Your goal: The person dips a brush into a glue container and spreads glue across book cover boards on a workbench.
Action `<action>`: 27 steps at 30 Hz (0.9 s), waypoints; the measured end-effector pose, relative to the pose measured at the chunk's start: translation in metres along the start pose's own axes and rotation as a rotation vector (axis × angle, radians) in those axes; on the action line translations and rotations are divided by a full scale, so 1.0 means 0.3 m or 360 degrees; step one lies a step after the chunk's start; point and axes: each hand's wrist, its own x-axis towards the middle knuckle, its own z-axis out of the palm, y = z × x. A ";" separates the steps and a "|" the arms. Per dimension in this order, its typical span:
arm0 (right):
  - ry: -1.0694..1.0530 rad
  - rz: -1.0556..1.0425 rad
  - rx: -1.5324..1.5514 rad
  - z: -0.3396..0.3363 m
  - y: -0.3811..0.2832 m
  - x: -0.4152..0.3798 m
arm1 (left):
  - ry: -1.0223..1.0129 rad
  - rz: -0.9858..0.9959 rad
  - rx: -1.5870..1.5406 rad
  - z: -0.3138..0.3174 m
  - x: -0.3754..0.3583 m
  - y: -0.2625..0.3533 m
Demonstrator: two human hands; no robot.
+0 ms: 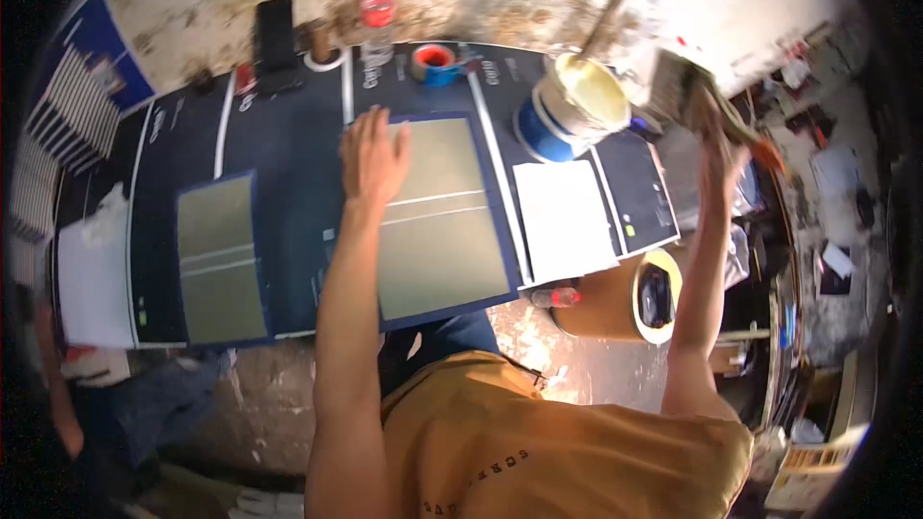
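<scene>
My left hand (pixel 373 159) lies with fingers stretched out on the upper left part of a large panel (pixel 442 264). This panel has greyish-tan boards on a dark blue sheet, with pale lines across its middle. My right hand (pixel 719 142) is raised at the right, gripping a wide brush (pixel 681 88) with an orange handle end. To the brush's left stands a tub of cream-coloured paste (pixel 588 101), a wooden stick (pixel 615 2) leaning out of it. A smaller, similar panel (pixel 221 264) lies to the left of my left arm.
White sheets (pixel 565 219) lie right of the large panel. Along the table's back are tape rolls (pixel 435 60), a red-capped bottle (pixel 378 14) and a black phone (pixel 275 38). A tan drum (pixel 601 303) stands below the front edge. Another person's arm (pixel 60 389) shows at far left.
</scene>
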 end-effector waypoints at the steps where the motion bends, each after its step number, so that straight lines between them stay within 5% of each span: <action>1: -0.0017 0.0131 -0.0041 -0.017 0.049 0.064 | -0.0030 0.0013 -0.0028 -0.002 -0.004 0.004; 4: -0.0287 0.0513 -0.0244 -0.022 0.223 0.239 | -0.0070 0.0014 -0.0035 -0.010 0.000 -0.003; 12: -0.0828 0.0333 -0.0884 0.262 0.532 0.321 | 0.0026 0.0057 -0.0045 -0.021 0.009 0.017; 18: -0.1263 0.0652 -0.0930 0.355 0.590 0.237 | -0.0042 0.0036 -0.0018 -0.037 0.008 0.030; 27: -0.0930 0.0453 -0.0614 0.182 0.375 0.433 | -0.0093 0.0042 -0.0110 -0.032 0.014 0.038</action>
